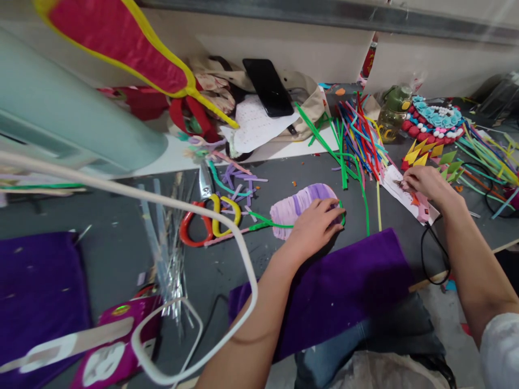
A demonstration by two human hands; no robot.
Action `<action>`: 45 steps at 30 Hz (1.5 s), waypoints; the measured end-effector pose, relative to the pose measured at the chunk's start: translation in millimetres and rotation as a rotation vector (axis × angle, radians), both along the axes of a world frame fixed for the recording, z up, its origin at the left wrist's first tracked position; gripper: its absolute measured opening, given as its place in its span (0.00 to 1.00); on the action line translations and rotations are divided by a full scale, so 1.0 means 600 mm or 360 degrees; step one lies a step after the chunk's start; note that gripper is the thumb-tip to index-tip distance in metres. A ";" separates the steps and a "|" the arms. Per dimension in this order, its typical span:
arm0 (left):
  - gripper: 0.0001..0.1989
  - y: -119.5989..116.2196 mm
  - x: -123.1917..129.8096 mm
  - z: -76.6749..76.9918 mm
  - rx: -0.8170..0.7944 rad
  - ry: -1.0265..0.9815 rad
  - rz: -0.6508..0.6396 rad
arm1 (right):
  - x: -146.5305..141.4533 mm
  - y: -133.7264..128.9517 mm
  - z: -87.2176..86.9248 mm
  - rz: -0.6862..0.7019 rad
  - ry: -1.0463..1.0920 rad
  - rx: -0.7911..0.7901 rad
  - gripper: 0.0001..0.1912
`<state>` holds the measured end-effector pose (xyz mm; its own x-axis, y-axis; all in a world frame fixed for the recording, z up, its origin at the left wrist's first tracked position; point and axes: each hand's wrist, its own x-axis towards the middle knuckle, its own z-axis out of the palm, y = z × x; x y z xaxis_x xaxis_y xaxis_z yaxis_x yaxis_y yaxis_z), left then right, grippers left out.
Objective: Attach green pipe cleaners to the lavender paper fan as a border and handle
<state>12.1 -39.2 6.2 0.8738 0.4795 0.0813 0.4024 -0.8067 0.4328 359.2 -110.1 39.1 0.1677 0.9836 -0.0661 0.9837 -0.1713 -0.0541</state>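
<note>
A lilac and purple striped oval piece (286,209) lies on the dark table, with green pipe cleaner along its lower and right edges. My left hand (318,227) rests over its right part, fingers spread and touching the green strip at the right edge. Over at the right, my right hand (424,183) is closed, its fingertips pinched at small dark items on a white strip (393,183). What sits between those fingertips is too small to make out. Dark purple cloth (348,286) lies beneath my left forearm.
Red and yellow handled scissors (197,224) lie left of the oval piece. Behind are bundled pipe cleaners (359,135), a phone (268,86) and a green bottle (394,111). A pale looped frame (247,270) crosses the left foreground, near clear strips (168,259).
</note>
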 end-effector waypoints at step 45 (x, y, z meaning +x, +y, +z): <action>0.17 0.000 0.000 -0.003 -0.0004 -0.0048 -0.0012 | -0.057 -0.100 0.037 -0.0643 -0.0311 0.0242 0.23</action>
